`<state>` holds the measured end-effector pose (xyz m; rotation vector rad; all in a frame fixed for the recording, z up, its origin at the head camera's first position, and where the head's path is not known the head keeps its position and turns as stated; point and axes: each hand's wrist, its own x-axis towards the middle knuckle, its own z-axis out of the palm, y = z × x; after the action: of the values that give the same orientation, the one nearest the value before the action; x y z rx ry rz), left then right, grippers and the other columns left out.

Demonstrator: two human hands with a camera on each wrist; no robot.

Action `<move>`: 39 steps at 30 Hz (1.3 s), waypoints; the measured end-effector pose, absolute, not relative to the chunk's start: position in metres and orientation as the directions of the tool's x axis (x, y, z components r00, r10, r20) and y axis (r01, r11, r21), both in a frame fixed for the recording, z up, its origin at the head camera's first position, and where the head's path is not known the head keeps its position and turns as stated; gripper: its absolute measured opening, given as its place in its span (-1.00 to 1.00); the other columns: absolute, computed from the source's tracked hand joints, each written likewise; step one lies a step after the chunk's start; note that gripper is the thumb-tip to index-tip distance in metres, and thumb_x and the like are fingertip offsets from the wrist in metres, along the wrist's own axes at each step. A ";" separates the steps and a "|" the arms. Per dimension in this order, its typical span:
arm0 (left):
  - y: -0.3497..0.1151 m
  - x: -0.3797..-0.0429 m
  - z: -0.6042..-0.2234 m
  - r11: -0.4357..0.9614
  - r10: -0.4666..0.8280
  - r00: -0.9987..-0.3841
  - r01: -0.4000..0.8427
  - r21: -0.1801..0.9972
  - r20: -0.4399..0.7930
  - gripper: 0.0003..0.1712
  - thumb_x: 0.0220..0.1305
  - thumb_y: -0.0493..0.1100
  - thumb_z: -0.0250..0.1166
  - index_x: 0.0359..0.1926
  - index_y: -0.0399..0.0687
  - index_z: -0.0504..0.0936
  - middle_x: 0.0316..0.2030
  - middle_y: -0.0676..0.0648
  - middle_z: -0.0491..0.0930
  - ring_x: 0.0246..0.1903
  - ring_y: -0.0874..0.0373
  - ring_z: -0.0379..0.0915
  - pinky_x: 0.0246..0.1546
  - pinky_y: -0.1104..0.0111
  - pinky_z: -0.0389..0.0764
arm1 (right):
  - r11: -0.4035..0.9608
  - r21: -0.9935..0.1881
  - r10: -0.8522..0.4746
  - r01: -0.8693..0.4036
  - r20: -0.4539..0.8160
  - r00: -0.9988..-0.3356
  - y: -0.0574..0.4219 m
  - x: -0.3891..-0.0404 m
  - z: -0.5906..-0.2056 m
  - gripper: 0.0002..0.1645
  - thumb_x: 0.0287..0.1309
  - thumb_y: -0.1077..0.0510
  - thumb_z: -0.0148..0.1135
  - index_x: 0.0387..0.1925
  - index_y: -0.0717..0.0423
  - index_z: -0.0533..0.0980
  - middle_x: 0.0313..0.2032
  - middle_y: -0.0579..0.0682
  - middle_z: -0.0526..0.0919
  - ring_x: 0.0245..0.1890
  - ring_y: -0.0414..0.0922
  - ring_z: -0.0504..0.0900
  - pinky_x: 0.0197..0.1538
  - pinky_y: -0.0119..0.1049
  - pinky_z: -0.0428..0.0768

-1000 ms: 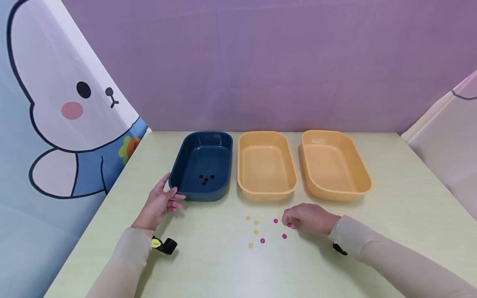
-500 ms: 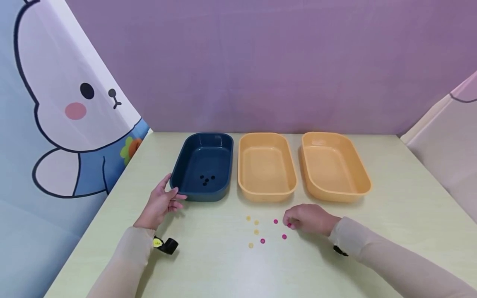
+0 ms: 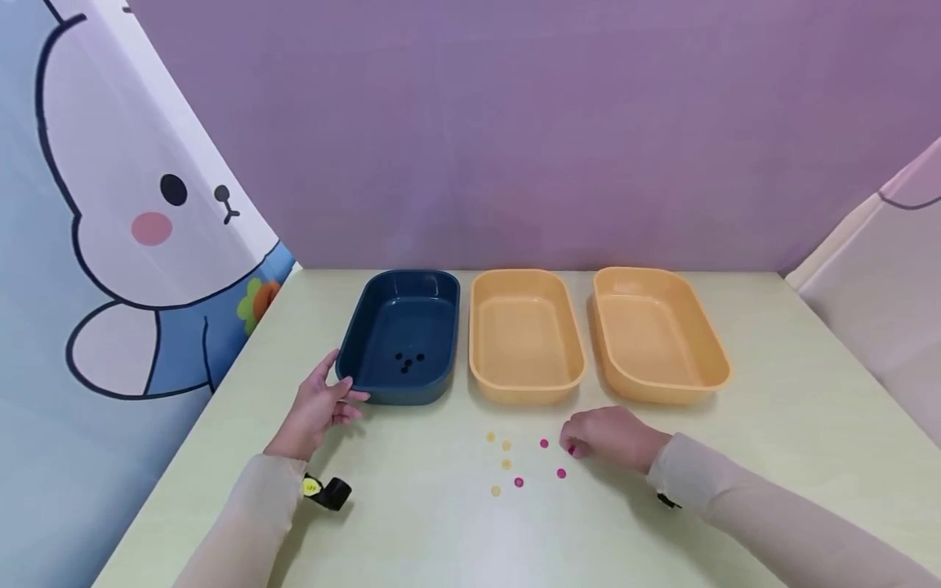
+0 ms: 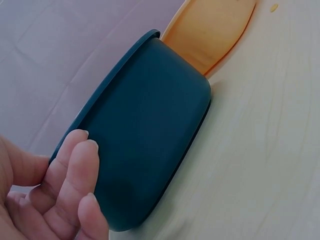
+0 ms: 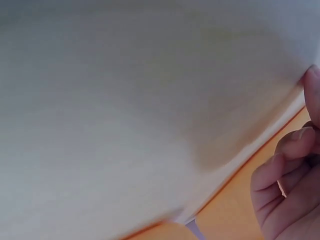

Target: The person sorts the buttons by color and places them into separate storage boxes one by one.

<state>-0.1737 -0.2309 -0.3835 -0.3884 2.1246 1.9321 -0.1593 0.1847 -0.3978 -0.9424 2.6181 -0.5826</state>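
My left hand holds the near left corner of a dark blue tray. In the left wrist view the thumb goes behind the blue tray's rim, with the fingers against its outer wall. Several small black discs lie on the tray's floor. Over the table, my right hand has curled fingers and pinches a small pink disc, mostly covered by the fingertips. Left of it lie more pink discs and several pale yellow discs. The right wrist view hides the pinched disc.
A middle yellow tray stands beside the blue one. To its right is another yellow tray, slightly angled. A purple cloth hangs behind the table, and a printed rabbit cloth lies along the left.
The whole head view has shifted slightly downward. Both hands keep nearly the same places. The pink disc at the right fingertips is a little more covered.
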 end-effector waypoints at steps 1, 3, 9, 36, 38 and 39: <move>-0.231 -0.173 -0.384 0.089 -0.032 -0.935 -0.355 0.930 -0.354 -0.23 0.52 -0.23 -0.12 0.52 0.11 -0.38 -0.47 0.11 0.67 -0.67 0.26 0.52 -0.51 0.46 0.46 | 0.693 -0.459 -0.670 -0.556 -0.126 -0.731 0.185 -0.159 -0.398 -0.75 0.11 0.26 0.22 -0.51 -0.20 0.50 -0.51 -0.35 0.46 -0.45 -0.37 0.38 -0.29 -0.37 0.40; -0.232 -0.172 -0.385 0.091 -0.032 -0.935 -0.355 0.931 -0.353 -0.23 0.52 -0.23 -0.12 0.52 0.11 -0.38 -0.47 0.11 0.67 -0.67 0.26 0.52 -0.51 0.46 0.46 | 0.660 -0.395 -0.719 -0.640 -0.083 -0.690 0.186 -0.160 -0.400 -0.72 0.08 0.29 0.26 -0.51 -0.20 0.48 -0.51 -0.37 0.43 -0.46 -0.38 0.37 -0.31 -0.40 0.38; -0.231 -0.174 -0.385 0.101 -0.030 -0.934 -0.358 0.928 -0.356 -0.22 0.52 -0.22 -0.12 0.51 0.11 -0.39 -0.46 0.10 0.67 -0.66 0.24 0.52 -0.50 0.46 0.46 | 0.668 -0.409 -0.714 -0.622 -0.116 -0.690 0.189 -0.161 -0.400 -0.80 0.15 0.20 0.26 -0.47 -0.18 0.47 -0.46 -0.39 0.45 -0.44 -0.37 0.38 -0.32 -0.41 0.38; -0.232 -0.176 -0.386 0.072 0.011 -0.942 -0.333 0.940 -0.334 -0.21 0.52 -0.21 -0.12 0.51 0.11 -0.42 -0.46 0.14 0.67 -0.67 0.27 0.52 -0.51 0.47 0.47 | 0.641 -0.639 -0.592 -0.425 -0.059 -0.804 0.184 -0.165 -0.367 -0.81 0.23 0.40 0.08 -0.45 0.12 0.46 -0.49 -0.07 0.52 -0.51 -0.28 0.35 -0.42 -0.40 0.37; -0.232 -0.176 -0.387 0.068 0.013 -0.945 -0.325 0.943 -0.327 -0.22 0.52 -0.21 -0.13 0.51 0.10 -0.42 -0.47 0.14 0.67 -0.67 0.28 0.52 -0.52 0.48 0.47 | 0.630 -0.655 -0.587 -0.418 -0.048 -0.808 0.181 -0.168 -0.361 -0.83 0.23 0.40 0.08 -0.45 0.16 0.47 -0.47 -0.03 0.54 -0.50 -0.25 0.37 -0.42 -0.38 0.38; -0.232 -0.176 -0.387 0.065 0.015 -0.946 -0.323 0.944 -0.324 -0.22 0.52 -0.22 -0.13 0.51 0.10 -0.41 -0.48 0.15 0.66 -0.67 0.29 0.52 -0.52 0.48 0.47 | 0.627 -0.657 -0.584 -0.418 -0.042 -0.810 0.180 -0.170 -0.358 -0.83 0.24 0.40 0.08 -0.44 0.17 0.47 -0.45 -0.02 0.56 -0.49 -0.24 0.38 -0.41 -0.38 0.39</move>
<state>-0.1756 -0.2323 -0.3871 -0.3116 2.0949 1.9671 -0.1704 0.1799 -0.3580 -0.8168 2.5996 -0.9549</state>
